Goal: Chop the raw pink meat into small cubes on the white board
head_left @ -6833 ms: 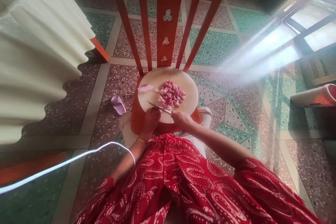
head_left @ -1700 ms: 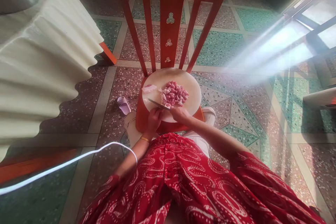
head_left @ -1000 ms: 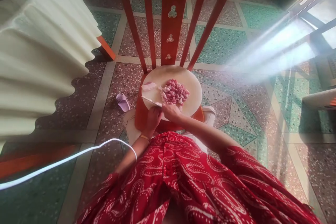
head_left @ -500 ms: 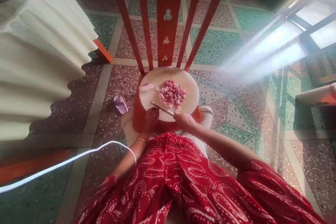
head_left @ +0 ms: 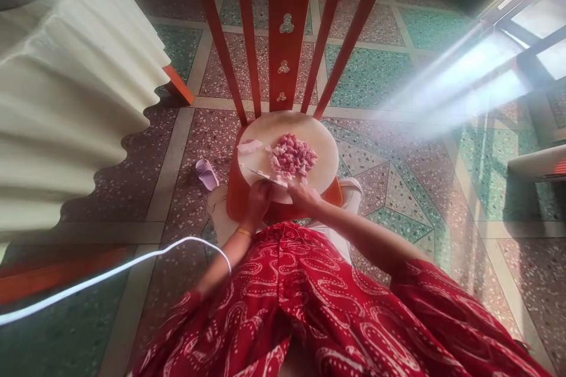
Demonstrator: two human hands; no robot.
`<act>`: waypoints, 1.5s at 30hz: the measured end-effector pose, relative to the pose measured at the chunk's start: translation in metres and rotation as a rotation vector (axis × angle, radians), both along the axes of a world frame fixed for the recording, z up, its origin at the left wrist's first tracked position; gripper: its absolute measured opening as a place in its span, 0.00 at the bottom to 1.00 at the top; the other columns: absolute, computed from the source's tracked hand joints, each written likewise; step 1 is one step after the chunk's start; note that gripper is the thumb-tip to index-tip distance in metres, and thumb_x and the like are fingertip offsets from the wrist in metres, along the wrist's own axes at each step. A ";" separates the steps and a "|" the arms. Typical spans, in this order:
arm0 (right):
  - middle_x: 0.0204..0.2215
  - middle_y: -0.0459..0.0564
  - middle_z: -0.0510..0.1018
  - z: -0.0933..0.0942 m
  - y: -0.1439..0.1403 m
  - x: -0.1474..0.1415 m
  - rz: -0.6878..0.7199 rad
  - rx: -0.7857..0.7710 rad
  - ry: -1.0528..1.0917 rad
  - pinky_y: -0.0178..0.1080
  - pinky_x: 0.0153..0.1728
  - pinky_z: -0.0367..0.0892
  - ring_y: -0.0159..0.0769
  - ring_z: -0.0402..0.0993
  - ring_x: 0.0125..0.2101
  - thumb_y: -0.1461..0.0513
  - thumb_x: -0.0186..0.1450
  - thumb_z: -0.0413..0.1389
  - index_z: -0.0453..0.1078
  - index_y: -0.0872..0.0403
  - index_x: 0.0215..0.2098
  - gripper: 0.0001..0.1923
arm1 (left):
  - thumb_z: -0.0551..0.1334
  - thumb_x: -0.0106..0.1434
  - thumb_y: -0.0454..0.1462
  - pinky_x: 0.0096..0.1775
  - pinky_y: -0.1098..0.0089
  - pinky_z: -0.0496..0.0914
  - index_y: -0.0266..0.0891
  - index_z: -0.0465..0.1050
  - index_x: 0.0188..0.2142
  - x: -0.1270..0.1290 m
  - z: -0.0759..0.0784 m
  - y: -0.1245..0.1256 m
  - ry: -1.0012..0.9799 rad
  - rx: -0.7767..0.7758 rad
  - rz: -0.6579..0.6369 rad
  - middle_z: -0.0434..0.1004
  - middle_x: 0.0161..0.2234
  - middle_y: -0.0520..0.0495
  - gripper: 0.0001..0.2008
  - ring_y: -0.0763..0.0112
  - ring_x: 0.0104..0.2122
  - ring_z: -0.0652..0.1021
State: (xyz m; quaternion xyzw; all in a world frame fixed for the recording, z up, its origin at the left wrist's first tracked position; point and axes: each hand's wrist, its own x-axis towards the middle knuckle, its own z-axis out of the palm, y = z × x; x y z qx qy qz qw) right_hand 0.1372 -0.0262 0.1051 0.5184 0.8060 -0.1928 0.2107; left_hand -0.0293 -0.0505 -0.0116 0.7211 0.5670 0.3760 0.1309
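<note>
Diced meat lies heaped mid-board on the round cutting board, which sits on a red chair seat as a low worktop. The right hand has its grip closed on the knife, blade laid flat at the heap's near edge, while the left hand presses down on the blade to steady it.

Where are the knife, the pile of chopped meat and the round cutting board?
knife [head_left: 262,174]: head view, on the bare blade left of the hands.
pile of chopped meat [head_left: 292,157]: head view, middle of the pink heap.
round cutting board [head_left: 325,150]: head view, bare right part of its top.
</note>
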 end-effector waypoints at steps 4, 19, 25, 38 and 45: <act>0.34 0.57 0.77 0.003 -0.002 0.033 -0.063 -0.007 -0.043 0.38 0.34 0.68 0.42 0.76 0.38 0.63 0.68 0.42 0.57 0.56 0.55 0.17 | 0.54 0.64 0.37 0.45 0.61 0.69 0.39 0.71 0.39 0.002 0.004 -0.002 0.004 0.023 0.027 0.72 0.39 0.42 0.08 0.64 0.42 0.72; 0.37 0.60 0.75 0.008 -0.002 0.002 -0.020 -0.031 -0.001 0.39 0.35 0.69 0.43 0.75 0.38 0.63 0.68 0.42 0.60 0.58 0.52 0.16 | 0.54 0.63 0.35 0.43 0.61 0.70 0.40 0.70 0.38 0.002 0.005 0.000 0.024 0.012 0.020 0.73 0.37 0.44 0.07 0.65 0.39 0.73; 0.39 0.58 0.76 0.002 0.026 -0.051 0.051 -0.001 0.098 0.39 0.36 0.69 0.42 0.75 0.39 0.66 0.67 0.42 0.63 0.58 0.47 0.14 | 0.56 0.61 0.34 0.42 0.60 0.70 0.39 0.69 0.36 0.000 0.000 0.000 0.065 0.020 0.011 0.72 0.35 0.44 0.05 0.62 0.39 0.72; 0.34 0.58 0.77 0.013 0.002 0.032 -0.071 0.040 -0.028 0.38 0.31 0.68 0.43 0.76 0.34 0.62 0.69 0.41 0.57 0.58 0.55 0.18 | 0.55 0.64 0.38 0.46 0.63 0.69 0.39 0.71 0.40 0.004 0.007 -0.005 -0.044 0.014 0.100 0.71 0.40 0.43 0.09 0.65 0.42 0.72; 0.40 0.62 0.74 0.008 -0.008 0.014 -0.027 -0.004 -0.025 0.37 0.31 0.69 0.41 0.75 0.36 0.60 0.69 0.42 0.60 0.58 0.51 0.16 | 0.53 0.64 0.36 0.44 0.62 0.70 0.39 0.72 0.39 0.002 0.008 -0.003 0.003 -0.023 0.060 0.73 0.38 0.43 0.09 0.64 0.41 0.73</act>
